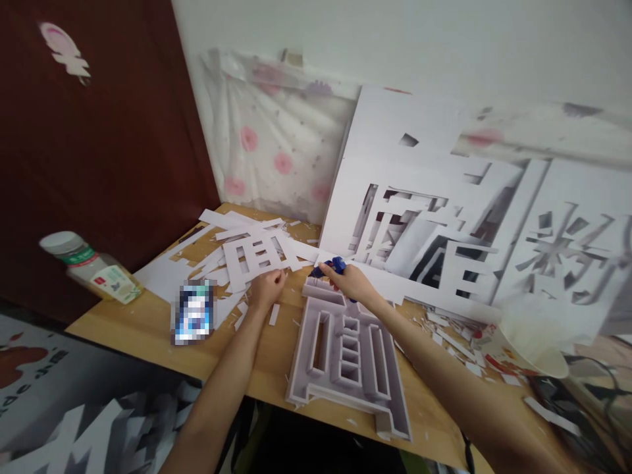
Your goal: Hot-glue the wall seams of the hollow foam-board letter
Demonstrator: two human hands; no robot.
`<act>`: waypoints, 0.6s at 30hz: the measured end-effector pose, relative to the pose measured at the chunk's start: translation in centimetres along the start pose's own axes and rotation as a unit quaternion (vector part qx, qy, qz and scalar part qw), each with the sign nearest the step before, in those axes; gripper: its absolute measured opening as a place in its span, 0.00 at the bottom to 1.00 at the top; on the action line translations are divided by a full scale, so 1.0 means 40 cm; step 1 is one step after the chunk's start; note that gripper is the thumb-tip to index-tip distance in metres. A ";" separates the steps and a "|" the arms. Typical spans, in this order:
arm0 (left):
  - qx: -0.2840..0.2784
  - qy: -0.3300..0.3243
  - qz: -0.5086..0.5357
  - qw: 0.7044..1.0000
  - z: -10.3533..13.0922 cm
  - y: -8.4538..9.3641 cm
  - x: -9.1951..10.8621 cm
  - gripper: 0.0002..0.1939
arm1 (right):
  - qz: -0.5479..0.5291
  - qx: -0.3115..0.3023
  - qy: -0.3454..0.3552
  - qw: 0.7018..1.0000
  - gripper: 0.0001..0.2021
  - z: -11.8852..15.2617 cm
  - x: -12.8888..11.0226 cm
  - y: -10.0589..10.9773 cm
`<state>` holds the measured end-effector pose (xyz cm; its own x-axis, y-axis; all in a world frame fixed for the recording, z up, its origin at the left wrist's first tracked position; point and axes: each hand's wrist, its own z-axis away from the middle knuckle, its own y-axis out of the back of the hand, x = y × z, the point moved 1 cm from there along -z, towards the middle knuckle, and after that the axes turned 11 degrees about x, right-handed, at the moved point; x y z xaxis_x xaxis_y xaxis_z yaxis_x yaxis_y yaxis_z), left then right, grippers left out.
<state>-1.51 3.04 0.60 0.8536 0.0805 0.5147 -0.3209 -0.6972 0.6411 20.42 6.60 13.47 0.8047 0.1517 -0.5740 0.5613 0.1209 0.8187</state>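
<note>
My right hand [353, 282] is wrapped round a blue glue gun [336, 265], its dark nozzle pointing left. It is over the far end of a white raised-wall foam-board character [328, 342] lying on the table. To the left, my left hand [268, 288] is closed, fingers curled in; what it may pinch is too small to make out. Just beyond that hand lies a white board with cut-out slots [237, 266], among loose white strips and scraps. A narrow white strip [274, 315] rests on the wood near my left wrist.
White boards with cut-out characters [375, 158] lean on the wall behind. A capped plastic jar [93, 266] and a phone-like object with a blurred screen [194, 313] stand or lie at left. A paper tub [523, 349], scraps and dark cables are at right on the wooden table [162, 339].
</note>
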 end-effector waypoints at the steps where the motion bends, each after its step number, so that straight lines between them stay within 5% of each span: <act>1: -0.003 0.000 -0.002 1.000 0.000 -0.002 0.000 0.20 | 0.004 0.003 -0.003 1.000 0.31 -0.001 0.000 0.000; 18: 0.000 0.004 0.006 1.000 -0.004 0.014 0.009 0.19 | 0.047 -0.001 -0.010 0.999 0.30 0.003 -0.007 -0.001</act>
<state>-1.47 2.80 1.24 0.8461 0.0769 0.5274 -0.3315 -0.6989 0.6338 20.21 6.42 13.62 0.8573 0.1423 -0.4948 0.4834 0.1083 0.8687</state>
